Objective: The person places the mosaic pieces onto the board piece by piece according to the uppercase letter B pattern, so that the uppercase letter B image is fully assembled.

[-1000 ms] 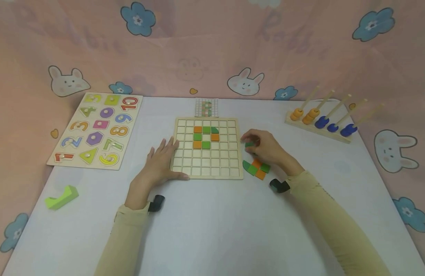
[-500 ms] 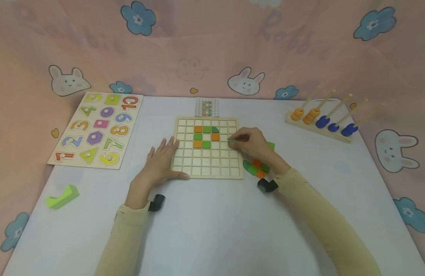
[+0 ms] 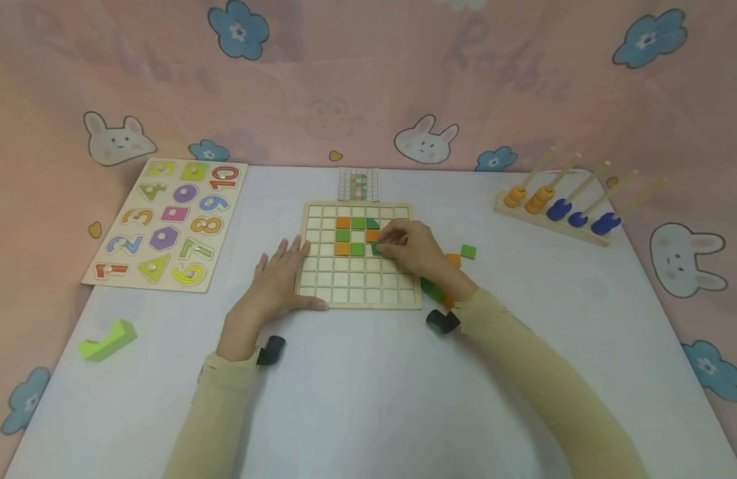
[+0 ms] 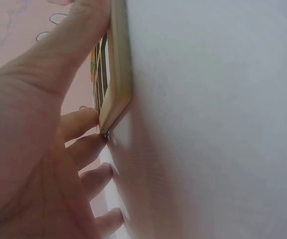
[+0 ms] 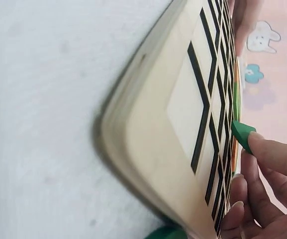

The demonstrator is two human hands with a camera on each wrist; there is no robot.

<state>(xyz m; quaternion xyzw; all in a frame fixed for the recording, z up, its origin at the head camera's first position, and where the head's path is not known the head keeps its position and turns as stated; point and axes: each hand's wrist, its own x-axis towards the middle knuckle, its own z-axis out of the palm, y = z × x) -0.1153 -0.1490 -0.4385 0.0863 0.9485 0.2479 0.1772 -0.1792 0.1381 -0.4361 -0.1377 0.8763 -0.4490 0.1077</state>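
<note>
A wooden grid board (image 3: 358, 280) lies flat on the white table, with several orange and green tiles (image 3: 342, 235) set in its upper middle cells. My right hand (image 3: 419, 249) pinches a dark green tile (image 5: 242, 133) with a curved edge between thumb and fingers, just under the orange tile (image 3: 372, 235) on the right of the pattern. In the right wrist view this tile is tilted at the grid surface. At the board's left edge rests my left hand (image 3: 271, 286), fingers spread, thumb along the near-left corner.
Behind the board is a small printed pattern card (image 3: 359, 185). Loose tiles, including a green square (image 3: 468, 252), lie right of it, partly hidden by my right arm. A number puzzle (image 3: 165, 226) and light green block (image 3: 108, 341) are left; a bead rack (image 3: 551, 216) stands right.
My right hand has picked up the dark green tile from beside the board and carried it left over the grid to the pattern. The left hand has stayed in place.
</note>
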